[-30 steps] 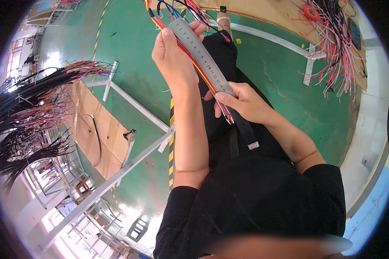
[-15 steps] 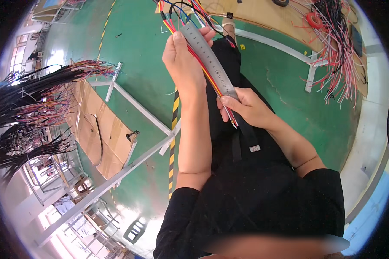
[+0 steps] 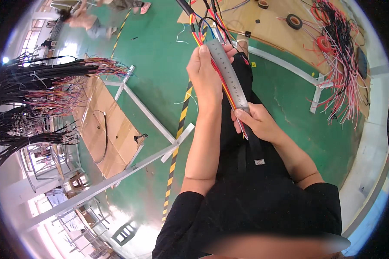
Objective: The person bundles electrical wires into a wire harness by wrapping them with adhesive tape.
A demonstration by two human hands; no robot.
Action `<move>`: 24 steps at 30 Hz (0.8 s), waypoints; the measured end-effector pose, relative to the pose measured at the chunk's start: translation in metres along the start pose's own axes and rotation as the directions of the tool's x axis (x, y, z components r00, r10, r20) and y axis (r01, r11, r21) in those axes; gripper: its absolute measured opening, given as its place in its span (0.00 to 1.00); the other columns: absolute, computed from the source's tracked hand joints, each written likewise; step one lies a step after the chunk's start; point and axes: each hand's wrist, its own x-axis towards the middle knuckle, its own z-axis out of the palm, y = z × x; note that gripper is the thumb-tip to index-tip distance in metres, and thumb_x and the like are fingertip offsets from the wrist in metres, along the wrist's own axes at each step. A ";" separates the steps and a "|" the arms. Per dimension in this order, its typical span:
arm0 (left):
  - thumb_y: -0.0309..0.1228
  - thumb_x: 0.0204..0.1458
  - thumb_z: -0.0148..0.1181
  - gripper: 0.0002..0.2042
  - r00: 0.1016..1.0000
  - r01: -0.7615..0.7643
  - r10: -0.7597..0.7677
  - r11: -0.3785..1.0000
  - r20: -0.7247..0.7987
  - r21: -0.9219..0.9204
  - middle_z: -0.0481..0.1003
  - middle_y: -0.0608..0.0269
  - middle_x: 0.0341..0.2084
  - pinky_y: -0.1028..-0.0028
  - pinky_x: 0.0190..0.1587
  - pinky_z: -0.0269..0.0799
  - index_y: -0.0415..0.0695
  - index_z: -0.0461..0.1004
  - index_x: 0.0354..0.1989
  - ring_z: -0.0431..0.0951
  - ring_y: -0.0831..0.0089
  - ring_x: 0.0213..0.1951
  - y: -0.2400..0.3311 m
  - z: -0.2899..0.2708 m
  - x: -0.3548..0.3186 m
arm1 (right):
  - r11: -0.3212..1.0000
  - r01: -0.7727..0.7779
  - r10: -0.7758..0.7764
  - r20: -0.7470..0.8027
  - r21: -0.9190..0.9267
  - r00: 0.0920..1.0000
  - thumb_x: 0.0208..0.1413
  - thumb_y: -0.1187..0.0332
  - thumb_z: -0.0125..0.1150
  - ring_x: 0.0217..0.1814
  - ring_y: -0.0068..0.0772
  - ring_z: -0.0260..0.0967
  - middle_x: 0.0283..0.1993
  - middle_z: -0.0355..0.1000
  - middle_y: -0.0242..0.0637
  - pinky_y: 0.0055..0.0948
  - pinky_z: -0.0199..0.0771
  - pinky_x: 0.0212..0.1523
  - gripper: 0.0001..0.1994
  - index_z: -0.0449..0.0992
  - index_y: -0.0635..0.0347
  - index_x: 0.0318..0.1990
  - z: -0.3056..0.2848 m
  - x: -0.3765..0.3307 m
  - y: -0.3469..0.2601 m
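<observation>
A steel ruler (image 3: 230, 77) slants down from upper left to lower right in front of my black clothing. Red, yellow and white wires (image 3: 244, 132) lie along its left edge, their loose ends just past its lower end. My left hand (image 3: 205, 71) is closed round the ruler's upper part and the wires, thumb on top. My right hand (image 3: 258, 122) pinches the lower end of the ruler together with the wires. Beyond my left hand, the wires run up to black-sleeved cable (image 3: 185, 6) at the edge of a cardboard-topped table (image 3: 270, 31).
On the table are a black tape roll (image 3: 294, 21), a red ring-shaped roll (image 3: 323, 43) and a heap of red, white and black wires (image 3: 339, 47). At left, black cable bundles (image 3: 34, 72) hang beside a cardboard-covered metal frame (image 3: 149, 113). Blurred people (image 3: 88, 21) are at far upper left.
The view has shifted, so my hands and the ruler sit lower and further right. Both hands keep their grip. People have come into view at the upper left.
</observation>
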 end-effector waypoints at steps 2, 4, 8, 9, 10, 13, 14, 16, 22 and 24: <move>0.36 0.70 0.36 0.19 1.000 0.006 -0.006 1.000 0.005 -0.008 0.79 0.46 0.34 0.71 0.39 0.79 0.32 0.69 0.42 0.83 0.63 0.35 0.001 -0.003 0.000 | 1.000 -0.009 0.009 0.016 -0.007 1.000 0.68 0.62 0.49 0.23 0.18 0.68 0.24 0.73 0.32 0.21 0.66 0.26 0.14 0.72 0.64 0.37 0.000 0.000 -0.004; 0.36 0.70 0.36 0.19 1.000 -0.005 0.005 1.000 0.017 -0.008 0.79 0.45 0.35 0.71 0.39 0.79 0.31 0.69 0.42 0.83 0.63 0.35 0.000 -0.003 0.001 | 1.000 -0.013 0.014 0.028 -0.010 1.000 0.68 0.62 0.49 0.23 0.17 0.67 0.23 0.72 0.32 0.21 0.66 0.26 0.14 0.72 0.64 0.37 -0.002 0.002 -0.006; 0.37 0.70 0.37 0.19 1.000 -0.018 0.018 1.000 0.016 -0.003 0.79 0.44 0.35 0.71 0.38 0.79 0.32 0.69 0.41 0.83 0.63 0.35 0.004 -0.006 -0.001 | 0.997 -0.025 0.028 0.033 -0.069 0.999 0.68 0.63 0.48 0.20 0.17 0.65 0.22 0.70 0.30 0.21 0.64 0.23 0.13 0.73 0.63 0.37 -0.002 0.000 -0.011; 0.37 0.70 0.37 0.19 0.999 -0.028 0.028 0.999 0.031 -0.022 0.79 0.44 0.35 0.71 0.38 0.79 0.32 0.69 0.41 0.83 0.63 0.35 0.004 -0.007 -0.002 | 0.994 -0.022 0.025 0.028 -0.104 0.999 0.68 0.63 0.47 0.19 0.17 0.64 0.21 0.70 0.30 0.21 0.64 0.22 0.13 0.73 0.63 0.37 -0.001 0.000 -0.013; 0.37 0.70 0.38 0.18 0.999 -0.037 0.037 0.999 0.017 0.003 0.79 0.45 0.35 0.71 0.38 0.79 0.32 0.69 0.41 0.83 0.63 0.35 0.003 -0.006 -0.002 | 0.991 0.005 0.000 0.035 -0.132 0.999 0.68 0.64 0.47 0.18 0.17 0.64 0.21 0.70 0.30 0.21 0.65 0.21 0.13 0.72 0.64 0.36 -0.001 0.002 -0.012; 0.36 0.69 0.39 0.17 0.999 -0.052 0.052 0.998 0.008 0.027 0.80 0.45 0.34 0.71 0.38 0.79 0.33 0.69 0.40 0.83 0.63 0.34 0.002 -0.005 -0.002 | 0.992 0.018 -0.016 0.015 -0.124 1.000 0.68 0.65 0.46 0.19 0.19 0.66 0.21 0.70 0.30 0.23 0.69 0.25 0.13 0.73 0.66 0.39 0.001 0.005 -0.006; 0.36 0.69 0.39 0.17 0.999 -0.051 0.051 0.997 0.008 0.051 0.80 0.45 0.34 0.71 0.39 0.79 0.33 0.69 0.39 0.83 0.63 0.34 0.002 -0.006 -0.003 | 0.985 0.056 -0.055 0.013 -0.161 0.998 0.67 0.66 0.48 0.26 0.26 0.70 0.26 0.71 0.36 0.27 0.72 0.32 0.12 0.73 0.67 0.43 0.001 0.006 -0.009; 0.36 0.69 0.39 0.17 0.999 -0.044 0.043 0.996 0.014 0.083 0.80 0.45 0.34 0.71 0.39 0.79 0.34 0.69 0.37 0.83 0.64 0.35 0.000 -0.008 -0.002 | 0.936 0.187 -0.213 -0.056 -0.299 0.975 0.66 0.66 0.49 0.30 0.30 0.70 0.30 0.70 0.39 0.29 0.71 0.36 0.12 0.74 0.67 0.46 -0.002 0.006 -0.004; 0.36 0.69 0.39 0.16 1.000 0.011 -0.009 0.987 -0.011 0.159 0.79 0.50 0.30 0.73 0.35 0.77 0.36 0.68 0.37 0.82 0.66 0.32 0.002 -0.023 0.002 | 0.855 0.068 -0.272 -0.332 -0.515 0.903 0.63 0.64 0.55 0.37 0.33 0.68 0.35 0.69 0.42 0.30 0.68 0.42 0.14 0.76 0.62 0.50 -0.054 -0.018 -0.033; 0.36 0.69 0.40 0.16 0.999 0.039 -0.041 0.982 0.010 0.184 0.77 0.56 0.25 0.78 0.27 0.71 0.37 0.69 0.36 0.77 0.73 0.24 0.013 -0.038 0.005 | 0.765 -0.025 -0.359 -0.459 -0.643 0.812 0.62 0.64 0.56 0.40 0.32 0.72 0.39 0.74 0.40 0.30 0.70 0.45 0.15 0.74 0.62 0.52 -0.111 -0.014 -0.040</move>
